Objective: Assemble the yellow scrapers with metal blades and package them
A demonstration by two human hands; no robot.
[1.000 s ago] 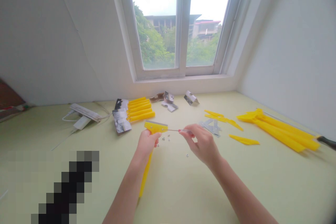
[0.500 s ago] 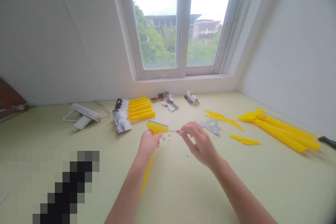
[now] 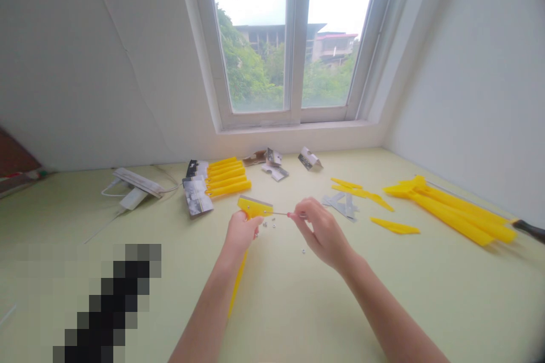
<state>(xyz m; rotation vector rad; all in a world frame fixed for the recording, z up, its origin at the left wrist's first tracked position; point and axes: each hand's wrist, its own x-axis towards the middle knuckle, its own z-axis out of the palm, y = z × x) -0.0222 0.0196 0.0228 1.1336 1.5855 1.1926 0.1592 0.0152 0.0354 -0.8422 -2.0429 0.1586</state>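
In the head view, the left hand point(image 3: 242, 232) is closed around the neck of a yellow plastic scraper with a straight metal blade point(image 3: 255, 207), thumb pressed on its head. The scraper is held over the pale green tabletop point(image 3: 298, 306), its head up and its long handle slanting down beneath the left forearm. The right hand point(image 3: 322, 229) pinches the end of a thin metal-shafted screwdriver point(image 3: 277, 213) between thumb and fingers; the shaft lies roughly level and its tip meets the right part of the scraper's head. Small silver metal fasteners point(image 3: 273, 226) lie just beside the left hand, with another nearer the person. Beyond, to the left, are yellow tubular handles point(image 3: 230, 186) with black and grey printed cards point(image 3: 198, 197), and farther left a white power strip point(image 3: 138, 181). Folded printed cardboard pieces point(image 3: 310, 160) rest near the wall under the window point(image 3: 296, 39). Past the right hand lie flat grey metal strips point(image 3: 349, 206) and slim yellow plastic pieces point(image 3: 394, 226); at far right, long yellow plastic tools point(image 3: 460, 221) lie together near a black handle point(image 3: 530, 230)
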